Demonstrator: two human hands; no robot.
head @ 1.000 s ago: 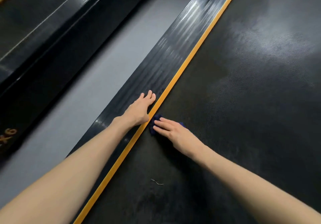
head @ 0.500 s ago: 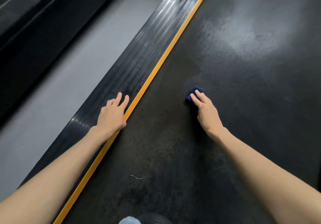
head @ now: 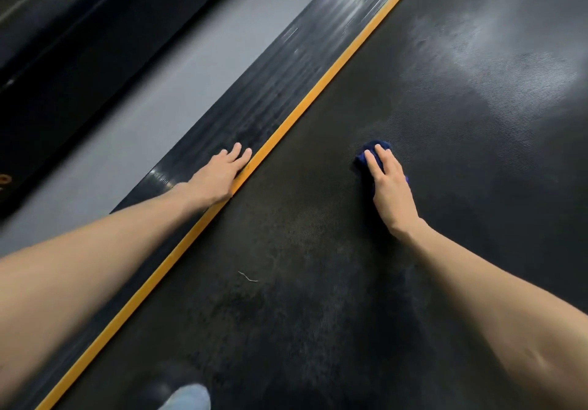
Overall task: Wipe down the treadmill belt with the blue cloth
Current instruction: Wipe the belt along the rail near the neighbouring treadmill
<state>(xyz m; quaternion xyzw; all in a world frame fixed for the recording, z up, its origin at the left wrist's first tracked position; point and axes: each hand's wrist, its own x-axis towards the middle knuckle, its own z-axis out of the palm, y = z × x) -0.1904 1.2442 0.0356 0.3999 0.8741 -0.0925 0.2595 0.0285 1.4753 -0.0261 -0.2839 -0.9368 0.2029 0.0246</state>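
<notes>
Black rubber fills most of my view. The treadmill belt [head: 318, 250] runs away from me, finely textured, with a pale sheen [head: 509, 69] far up on its right. My right hand [head: 393, 190] lies flat on the blue cloth [head: 360, 163], fingers straight and pressing it down on the belt. The cloth is bunched small and shows only round my fingertips and as a sliver at the hand's outer side. It sits in the left part of the belt, well apart from the orange strip [head: 286, 123] that marks the belt's left edge. Between cloth and strip lies bare belt. To the right of my hand, and ahead of it, the belt goes on wide to the frame's edge. The belt's right edge is out of view.

My left hand [head: 219, 177] rests released, palm down, on the ribbed black side rail [head: 254, 107], fingers straight and close together, its inner side lying over the orange strip. It holds nothing. Left of the rail runs a band of grey floor [head: 127, 123], and beyond that the dark body of another machine [head: 63, 75], blurred.

Nearer to me, between my forearms, a thin pale thread [head: 248, 277] lies on the belt, near the strip and well short of the cloth. At the bottom edge a pale patch of fabric [head: 187, 398] pokes in — I cannot tell what it is.
</notes>
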